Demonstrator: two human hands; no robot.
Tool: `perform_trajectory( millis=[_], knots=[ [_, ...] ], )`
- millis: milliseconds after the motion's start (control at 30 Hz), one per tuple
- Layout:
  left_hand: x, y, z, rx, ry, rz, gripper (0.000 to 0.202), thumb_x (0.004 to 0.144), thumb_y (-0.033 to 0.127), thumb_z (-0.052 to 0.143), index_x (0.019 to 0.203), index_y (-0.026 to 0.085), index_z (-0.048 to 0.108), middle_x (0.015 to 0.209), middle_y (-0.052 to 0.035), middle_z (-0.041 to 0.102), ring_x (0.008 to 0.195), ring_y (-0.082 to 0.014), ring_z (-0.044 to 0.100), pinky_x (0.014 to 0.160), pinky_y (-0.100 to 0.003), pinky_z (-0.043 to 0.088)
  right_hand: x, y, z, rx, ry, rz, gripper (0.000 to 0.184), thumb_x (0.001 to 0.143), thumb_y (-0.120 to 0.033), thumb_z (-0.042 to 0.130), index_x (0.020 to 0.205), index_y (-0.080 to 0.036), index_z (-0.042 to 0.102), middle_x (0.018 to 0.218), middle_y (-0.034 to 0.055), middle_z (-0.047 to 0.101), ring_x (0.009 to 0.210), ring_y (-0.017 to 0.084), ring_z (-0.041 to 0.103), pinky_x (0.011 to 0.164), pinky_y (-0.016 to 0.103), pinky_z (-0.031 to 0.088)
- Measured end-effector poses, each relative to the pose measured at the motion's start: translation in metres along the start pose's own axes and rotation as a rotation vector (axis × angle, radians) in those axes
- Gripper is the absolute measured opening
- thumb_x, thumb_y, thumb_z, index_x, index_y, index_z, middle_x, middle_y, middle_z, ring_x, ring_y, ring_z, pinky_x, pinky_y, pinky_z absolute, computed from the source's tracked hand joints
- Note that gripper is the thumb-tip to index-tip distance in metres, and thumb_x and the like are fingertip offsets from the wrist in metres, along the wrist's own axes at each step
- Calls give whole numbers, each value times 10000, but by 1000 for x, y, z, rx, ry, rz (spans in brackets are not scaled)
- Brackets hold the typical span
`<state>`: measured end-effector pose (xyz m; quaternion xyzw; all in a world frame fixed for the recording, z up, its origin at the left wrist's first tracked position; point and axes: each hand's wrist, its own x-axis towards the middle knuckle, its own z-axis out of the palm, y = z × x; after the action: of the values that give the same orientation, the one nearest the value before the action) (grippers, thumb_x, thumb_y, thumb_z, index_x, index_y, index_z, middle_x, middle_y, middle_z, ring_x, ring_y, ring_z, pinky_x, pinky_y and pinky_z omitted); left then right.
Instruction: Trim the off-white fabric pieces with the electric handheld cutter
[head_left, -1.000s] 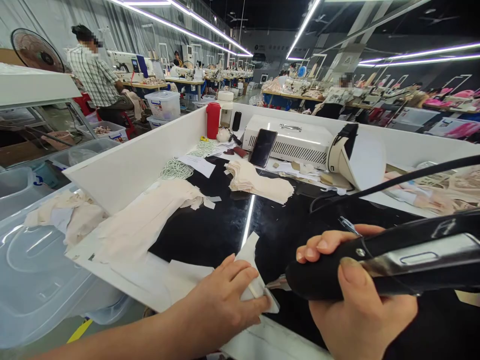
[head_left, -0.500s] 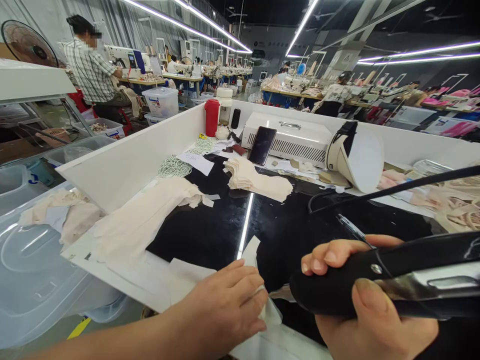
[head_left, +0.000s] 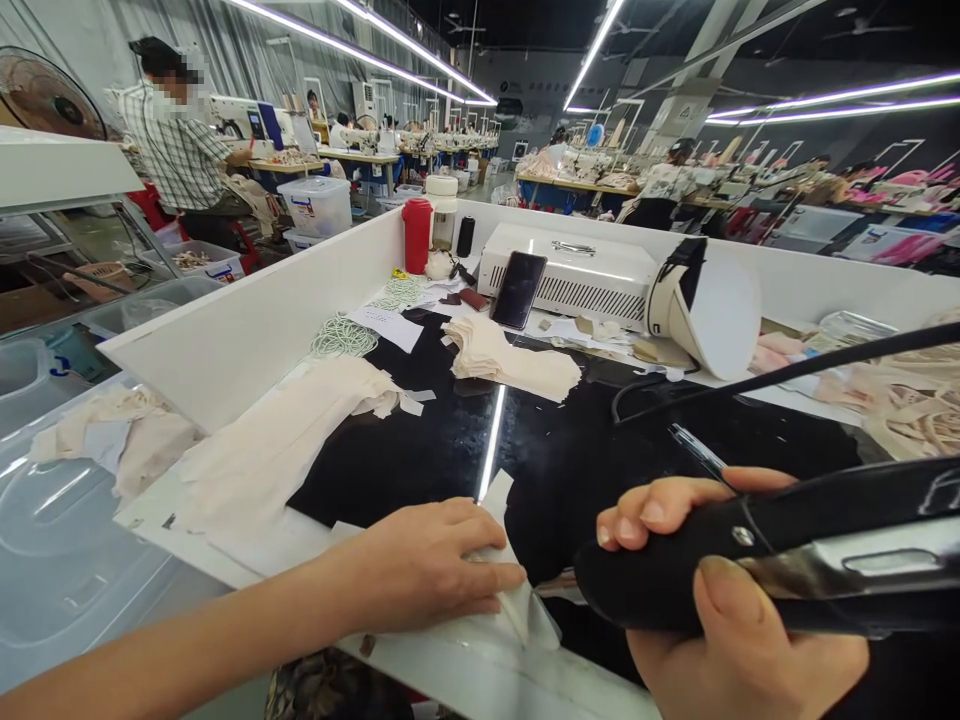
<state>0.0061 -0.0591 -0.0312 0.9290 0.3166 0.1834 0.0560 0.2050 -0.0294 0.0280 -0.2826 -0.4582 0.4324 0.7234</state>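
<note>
Palm down at the table's near edge, my left hand [head_left: 427, 565] is closed on a narrow pale cream fabric piece [head_left: 504, 545]. One end of the piece sticks up past my fingers; the other end drapes at the edge, and part of it lies hidden under my hand. My right hand [head_left: 750, 640] is wrapped round a black and silver hand tool [head_left: 667, 590], whose rounded black end points left toward the fabric without touching my left hand. A silver pen-like stick [head_left: 697, 450] shows just beyond my right fingers.
Cream fabric stacks lie on the black tabletop, one at the left [head_left: 285, 430] and one in the middle [head_left: 510, 360]. Behind them stand a phone [head_left: 519, 290], a white slotted metal box [head_left: 585, 265] and a red flask [head_left: 416, 235]. A black cord [head_left: 795, 375] crosses at the right.
My left hand has shifted slightly up and left on the fabric, and its fingers are straighter. The camera view has moved a little. My right hand keeps its hold on the tool.
</note>
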Motion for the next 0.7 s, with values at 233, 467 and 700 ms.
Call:
perform_trajectory(
  millis=[233,467,700],
  knots=[
    [-1,2,6,9,32,-13,201,1029,293,679,1212,211,680,1171,-76,641,1023,-197,617,1074,-357,519,3,-1,3,-6,36,11,416,675,-312,892,1015,-246,663,674,-44,668,562,169,585,496,308,568],
    [0,3,7,-9,41,-12,212,1020,305,700,1204,199,689,1170,-94,638,1073,-205,613,1090,-354,505,9,1,9,-5,26,2,363,682,-261,843,992,-252,654,673,-48,669,561,168,592,498,311,556],
    [1,1,8,-25,46,-22,261,1004,328,718,1243,225,693,1206,-121,607,1157,-246,610,1063,-368,535,9,4,14,-35,27,10,354,683,-225,827,993,-235,657,668,-47,675,578,170,615,525,315,579]
  ],
)
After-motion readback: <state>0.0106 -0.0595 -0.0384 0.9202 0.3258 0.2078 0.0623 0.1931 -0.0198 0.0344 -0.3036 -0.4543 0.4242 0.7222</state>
